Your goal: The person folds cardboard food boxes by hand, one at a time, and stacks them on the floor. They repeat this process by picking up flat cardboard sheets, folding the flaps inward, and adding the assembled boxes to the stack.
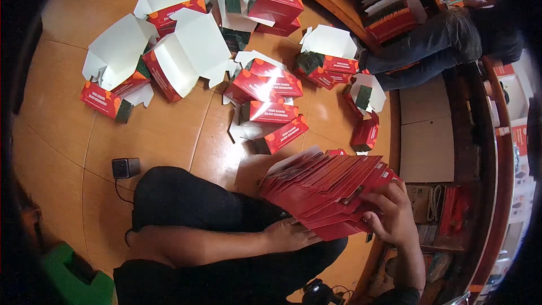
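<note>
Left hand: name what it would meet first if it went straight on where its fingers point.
The stack of flat red cartons. The left hand points rightward, fingertips at the stack's lower edge; the right hand grips its far side. Actual contact is hard to tell.

Left forearm lies across the lap, left hand (291,234) flat with fingers stretched out; right hand (395,214) beside it, fingers curled tight

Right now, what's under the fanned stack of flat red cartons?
The left hand props the stack from below, above a black-trousered leg; the right hand grips its end. Whatever lies beneath its middle is covered.
</note>
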`<state>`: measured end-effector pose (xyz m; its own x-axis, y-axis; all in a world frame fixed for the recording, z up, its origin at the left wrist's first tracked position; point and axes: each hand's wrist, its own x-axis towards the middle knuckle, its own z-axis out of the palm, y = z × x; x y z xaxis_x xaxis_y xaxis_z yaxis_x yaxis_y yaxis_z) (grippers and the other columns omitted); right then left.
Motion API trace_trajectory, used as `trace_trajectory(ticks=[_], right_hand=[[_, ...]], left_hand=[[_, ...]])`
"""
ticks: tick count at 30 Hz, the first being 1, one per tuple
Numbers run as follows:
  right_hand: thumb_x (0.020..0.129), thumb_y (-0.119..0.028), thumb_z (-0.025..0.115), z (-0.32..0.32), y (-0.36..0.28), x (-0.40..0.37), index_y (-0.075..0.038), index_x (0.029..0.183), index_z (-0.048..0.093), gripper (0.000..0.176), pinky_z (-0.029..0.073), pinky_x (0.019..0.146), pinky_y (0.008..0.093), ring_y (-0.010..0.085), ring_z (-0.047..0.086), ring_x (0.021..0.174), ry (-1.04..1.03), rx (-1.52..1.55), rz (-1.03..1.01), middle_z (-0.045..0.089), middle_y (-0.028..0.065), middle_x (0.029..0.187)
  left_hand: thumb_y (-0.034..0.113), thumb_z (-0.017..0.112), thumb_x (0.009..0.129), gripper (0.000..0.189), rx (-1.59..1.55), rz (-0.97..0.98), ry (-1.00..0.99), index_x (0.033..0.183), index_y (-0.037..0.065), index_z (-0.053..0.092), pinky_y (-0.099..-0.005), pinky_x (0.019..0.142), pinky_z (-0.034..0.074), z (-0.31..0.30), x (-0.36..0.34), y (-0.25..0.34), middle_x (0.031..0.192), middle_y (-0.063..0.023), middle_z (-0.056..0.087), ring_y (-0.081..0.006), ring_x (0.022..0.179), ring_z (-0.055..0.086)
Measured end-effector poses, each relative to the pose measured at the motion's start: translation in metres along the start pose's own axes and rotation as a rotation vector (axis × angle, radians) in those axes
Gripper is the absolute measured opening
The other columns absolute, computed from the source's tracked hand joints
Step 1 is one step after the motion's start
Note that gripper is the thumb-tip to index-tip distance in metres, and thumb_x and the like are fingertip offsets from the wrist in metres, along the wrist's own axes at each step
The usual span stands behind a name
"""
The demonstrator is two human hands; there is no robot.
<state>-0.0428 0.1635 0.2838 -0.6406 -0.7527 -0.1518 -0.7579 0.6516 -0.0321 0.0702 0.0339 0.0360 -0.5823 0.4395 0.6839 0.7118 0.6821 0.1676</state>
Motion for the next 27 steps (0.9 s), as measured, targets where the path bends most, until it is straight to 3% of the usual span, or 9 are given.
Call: trace_trajectory(ticks=[2, 6, 9, 15, 18, 23, 27], right_hand=[[0.072, -0.029, 0.074, -0.002, 0.0, -0.004, -0.007, 0.103, 0.071, 0.037, 0.04, 0.089, 0.0412, 0.0278, 0.058, 0.094, -0.049, 0.015, 0.026, 0.062, 0.0129, 0.107], [0.072, -0.03, 0.075, -0.008, -0.002, 0.004, -0.009, 0.101, 0.071, 0.036, 0.04, 0.088, 0.0401, 0.0266, 0.059, 0.095, -0.087, -0.013, -0.022, 0.064, 0.0113, 0.109], [0.073, -0.03, 0.075, -0.012, 0.0, 0.007, -0.009, 0.104, 0.071, 0.037, 0.04, 0.087, 0.04, 0.0258, 0.059, 0.094, -0.182, -0.057, -0.074, 0.066, 0.0093, 0.104], [0.084, -0.035, 0.069, -0.023, -0.01, 0.023, -0.009, 0.11, 0.069, 0.036, 0.039, 0.086, 0.0416, 0.0283, 0.059, 0.091, -0.233, 0.056, 0.032, 0.066, 0.0094, 0.089], [0.085, -0.04, 0.068, -0.028, -0.01, 0.028, -0.009, 0.111, 0.07, 0.04, 0.04, 0.087, 0.0427, 0.0306, 0.06, 0.091, -0.425, 0.003, 0.087, 0.064, 0.0106, 0.091], [0.081, -0.044, 0.071, -0.026, -0.009, 0.024, -0.011, 0.11, 0.071, 0.044, 0.042, 0.089, 0.045, 0.0331, 0.06, 0.097, -0.442, 0.002, 0.011, 0.064, 0.0113, 0.102], [0.082, -0.041, 0.071, -0.026, -0.014, 0.01, -0.012, 0.109, 0.071, 0.041, 0.042, 0.09, 0.0453, 0.0326, 0.06, 0.1, -0.425, -0.011, 0.027, 0.065, 0.0103, 0.107]], left_hand=[[0.033, 0.048, 0.089, 0.056, -0.085, -0.027, 0.028, 0.144, 0.023, 0.042, -0.0466, 0.119, 0.023, -0.004, 0.001, -0.002, 0.151, -0.0064, 0.033, -0.0266, 0.143, 0.029], [0.031, 0.047, 0.089, 0.058, -0.074, -0.026, -0.006, 0.145, 0.024, 0.039, -0.0448, 0.119, 0.023, 0.002, -0.004, 0.003, 0.151, -0.0044, 0.035, -0.0247, 0.141, 0.033], [0.028, 0.047, 0.087, 0.057, -0.06, 0.012, -0.075, 0.144, 0.025, 0.04, -0.0432, 0.119, 0.024, 0.006, -0.007, 0.004, 0.15, -0.0026, 0.038, -0.0227, 0.14, 0.034], [0.028, 0.047, 0.085, 0.057, -0.147, 0.008, -0.023, 0.141, 0.024, 0.042, -0.0424, 0.118, 0.025, 0.013, -0.009, 0.011, 0.15, -0.0044, 0.037, -0.0221, 0.14, 0.034], [0.029, 0.049, 0.085, 0.06, -0.136, -0.011, 0.005, 0.143, 0.024, 0.039, -0.0417, 0.117, 0.027, 0.016, -0.011, 0.015, 0.149, -0.0056, 0.037, -0.0229, 0.139, 0.036], [0.023, 0.05, 0.085, 0.062, 0.112, 0.183, 0.005, 0.145, 0.023, 0.039, -0.0391, 0.116, 0.032, 0.005, -0.005, 0.004, 0.149, -0.0058, 0.039, -0.0238, 0.137, 0.039], [0.02, 0.048, 0.087, 0.059, -0.285, 0.039, -0.011, 0.145, 0.023, 0.038, -0.0389, 0.117, 0.031, 0.014, -0.011, 0.021, 0.149, -0.0049, 0.041, -0.0229, 0.137, 0.04]])
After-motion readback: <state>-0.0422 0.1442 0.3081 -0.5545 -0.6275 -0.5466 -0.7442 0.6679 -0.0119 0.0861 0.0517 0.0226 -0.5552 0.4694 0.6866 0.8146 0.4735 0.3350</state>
